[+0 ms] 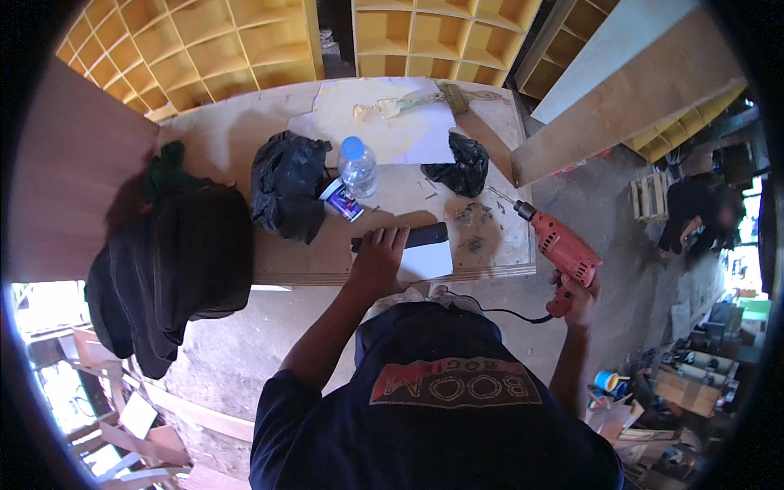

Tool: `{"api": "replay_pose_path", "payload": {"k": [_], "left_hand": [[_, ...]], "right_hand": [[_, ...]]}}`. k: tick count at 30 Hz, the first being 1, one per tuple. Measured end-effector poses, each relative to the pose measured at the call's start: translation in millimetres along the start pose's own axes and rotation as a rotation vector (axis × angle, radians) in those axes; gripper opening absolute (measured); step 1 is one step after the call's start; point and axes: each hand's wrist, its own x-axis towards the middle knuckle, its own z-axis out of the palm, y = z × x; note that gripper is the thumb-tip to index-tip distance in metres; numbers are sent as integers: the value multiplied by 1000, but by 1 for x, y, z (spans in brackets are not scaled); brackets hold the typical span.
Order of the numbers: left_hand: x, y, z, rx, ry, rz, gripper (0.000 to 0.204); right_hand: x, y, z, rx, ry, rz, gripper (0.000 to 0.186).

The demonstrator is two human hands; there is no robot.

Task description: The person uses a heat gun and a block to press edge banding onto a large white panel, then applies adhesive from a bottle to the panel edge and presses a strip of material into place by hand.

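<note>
My left hand [376, 261] is closed over a dark oblong piece [429, 233] and a white panel [426, 260] at the workbench's front edge [498, 271]. My right hand [580, 302] grips a red corded power drill [563, 249] just off the bench's right end, its long bit angled up and left. Small dark screws or bits [472, 243] lie scattered between the white panel and the drill. Behind my left hand stand a water bottle with a blue cap [358, 171] and a small blue-and-white container on its side [341, 200].
Black bags [286, 188] [457, 167], a paper sheet [327, 114] and a brush [453, 98] lie on the bench. Dark cloth [180, 261] hangs at left. Yellow shelving [441, 24] stands behind; leaning boards [612, 98] at right. A person [694, 220] crouches at far right.
</note>
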Motion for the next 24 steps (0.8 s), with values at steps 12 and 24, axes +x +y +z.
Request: {"api": "replay_pose_path", "payload": {"k": [12, 24], "left_hand": [[3, 54, -32, -2407, 266, -36, 117], [53, 88, -118, -2644, 292, 526, 124]], "right_hand": [[49, 103, 14, 497, 142, 105, 43], [83, 141, 47, 315, 169, 26, 42]]}}
